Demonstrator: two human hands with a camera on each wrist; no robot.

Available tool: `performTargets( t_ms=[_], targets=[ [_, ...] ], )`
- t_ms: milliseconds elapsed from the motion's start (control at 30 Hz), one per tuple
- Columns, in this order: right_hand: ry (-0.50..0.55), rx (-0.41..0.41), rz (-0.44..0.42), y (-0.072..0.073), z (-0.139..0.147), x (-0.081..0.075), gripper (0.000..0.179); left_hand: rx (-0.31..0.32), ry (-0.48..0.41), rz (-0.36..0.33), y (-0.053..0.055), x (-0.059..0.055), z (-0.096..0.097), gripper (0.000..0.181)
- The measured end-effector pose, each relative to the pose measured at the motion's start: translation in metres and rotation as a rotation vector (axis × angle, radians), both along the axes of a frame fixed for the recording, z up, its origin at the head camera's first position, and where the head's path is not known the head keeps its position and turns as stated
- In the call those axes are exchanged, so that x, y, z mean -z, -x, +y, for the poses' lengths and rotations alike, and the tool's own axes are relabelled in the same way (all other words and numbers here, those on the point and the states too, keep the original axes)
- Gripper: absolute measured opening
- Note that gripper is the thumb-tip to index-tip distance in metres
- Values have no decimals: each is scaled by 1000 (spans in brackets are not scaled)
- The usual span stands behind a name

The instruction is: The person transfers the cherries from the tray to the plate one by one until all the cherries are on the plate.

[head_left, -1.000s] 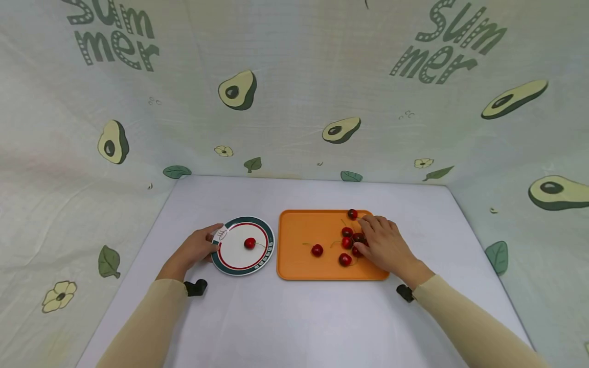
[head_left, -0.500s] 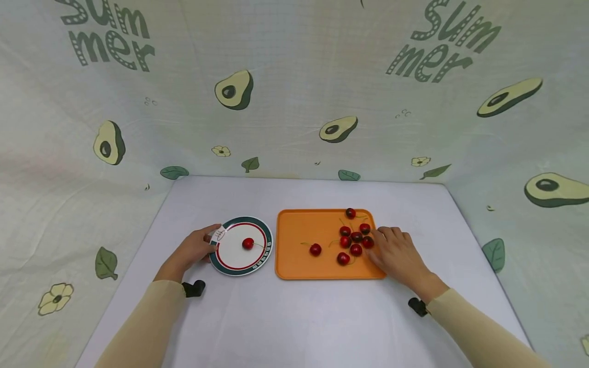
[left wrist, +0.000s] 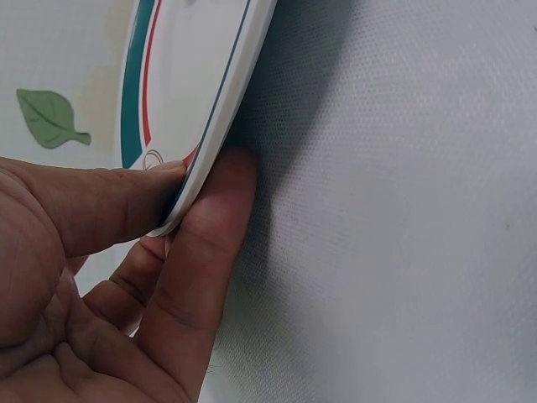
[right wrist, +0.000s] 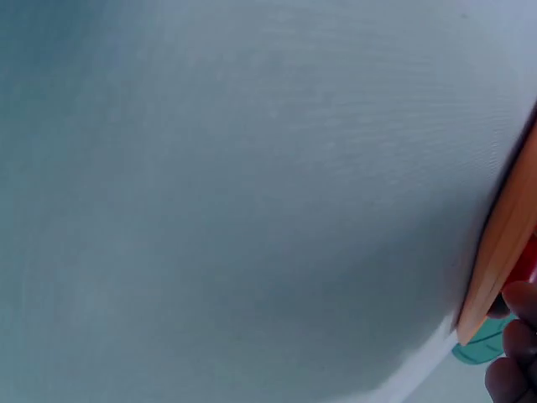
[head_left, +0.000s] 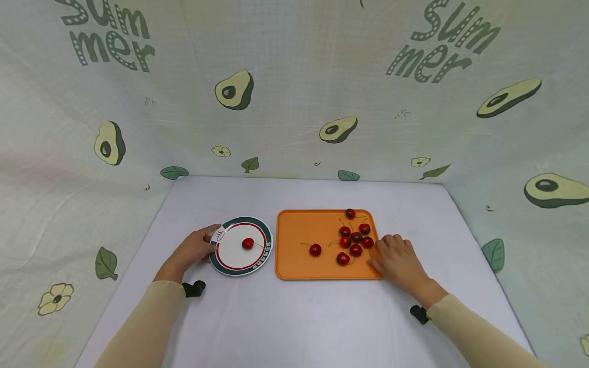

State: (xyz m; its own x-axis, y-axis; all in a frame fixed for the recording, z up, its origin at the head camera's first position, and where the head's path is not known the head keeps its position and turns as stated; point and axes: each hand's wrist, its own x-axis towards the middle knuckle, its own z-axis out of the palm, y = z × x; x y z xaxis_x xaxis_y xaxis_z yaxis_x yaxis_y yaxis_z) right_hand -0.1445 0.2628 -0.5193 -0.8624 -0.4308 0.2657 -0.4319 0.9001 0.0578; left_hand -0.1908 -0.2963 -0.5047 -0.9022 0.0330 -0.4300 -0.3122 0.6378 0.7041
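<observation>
My left hand (head_left: 195,249) pinches the left rim of a round white plate (head_left: 234,255) with a green border. In the left wrist view the thumb (left wrist: 117,201) lies on the plate's upper face and a finger is under its edge. One red cherry (head_left: 248,244) with a stem lies on the plate. At the right end of an orange tray (head_left: 294,230), my right hand (head_left: 402,263) grips the rim, thumb over the inside. Several dark red cherries (head_left: 356,237) cluster near that hand, and a single cherry (head_left: 315,250) lies farther left. The right wrist view shows only curled fingertips (right wrist: 518,336) beside the tray wall.
Plate and tray stand side by side on a white-covered table (head_left: 294,322), a narrow gap between them. A cloth backdrop (head_left: 285,102) printed with avocados and leaves rises behind the table and along both sides.
The right hand has drawn back from the cherries to the tray's right edge, then slid slightly nearer. Cherries it covered now show. The left hand stays on the plate.
</observation>
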Motion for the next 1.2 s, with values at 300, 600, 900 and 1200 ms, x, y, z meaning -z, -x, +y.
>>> performTargets(
  t_ms=[300,600,900,1200],
  targets=[
    [-25,13,-45,7,6,1,36,-9,1,-6,0,2,1,73],
    [-13,11,-66,18,8,3,30,-6,5,0,-1,0,1,72],
    [-21,10,-84,22,4,2,28,-11,21,-1,-1,2,2,73],
    [7,23,-69,25,2,3,39,-13,23,-4,-1,-1,2,73]
  ],
)
